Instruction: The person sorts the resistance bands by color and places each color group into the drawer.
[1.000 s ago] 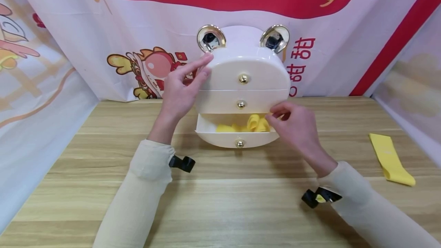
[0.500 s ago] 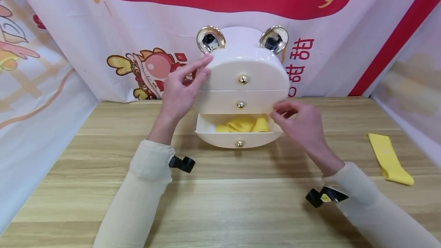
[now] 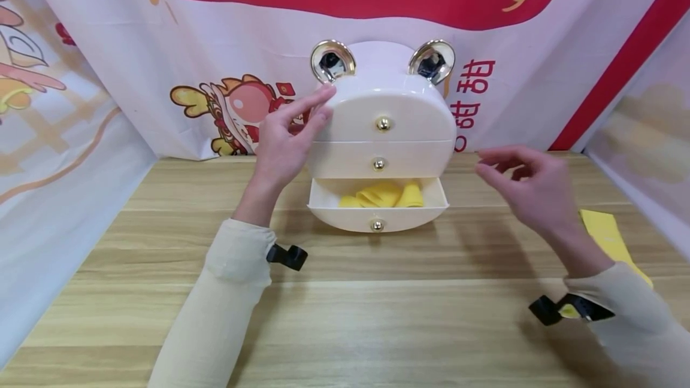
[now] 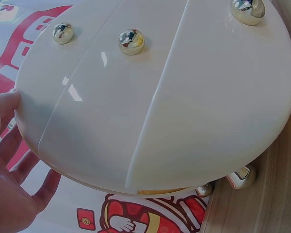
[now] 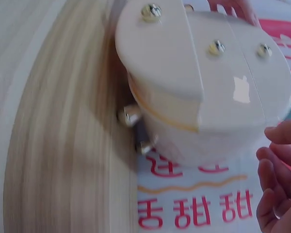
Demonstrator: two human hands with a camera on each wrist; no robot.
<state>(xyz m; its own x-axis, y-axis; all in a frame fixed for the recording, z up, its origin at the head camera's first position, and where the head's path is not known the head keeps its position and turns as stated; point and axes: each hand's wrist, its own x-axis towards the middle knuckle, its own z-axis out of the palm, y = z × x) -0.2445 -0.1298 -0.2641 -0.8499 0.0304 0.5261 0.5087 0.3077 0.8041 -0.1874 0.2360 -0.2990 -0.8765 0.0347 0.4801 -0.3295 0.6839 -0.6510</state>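
A white, glossy drawer box (image 3: 412, 115) with gold knobs and gold-rimmed ears stands at the back of the table. Its bottom drawer (image 3: 329, 218) is pulled out, and yellow rolled bands (image 3: 383, 194) lie inside. My left hand (image 3: 286, 142) rests against the box's upper left side, fingers spread along the edge; the left wrist view shows the thumb and fingers (image 4: 12, 160) at its rim. To the right of the box my right hand (image 3: 530, 187) is in the air, fingers loosely bent with nothing in them.
A flat yellow band (image 3: 609, 235) lies on the wooden table (image 3: 377, 316) at the right, partly hidden by my right forearm. A printed cloth backdrop (image 3: 259, 35) hangs close behind the box, and white cloth walls stand on both sides.
My right hand has left the drawer and moved right. The yellow bands, one of them touched by that hand earlier, now lie in the drawer. My left hand has stayed in place.
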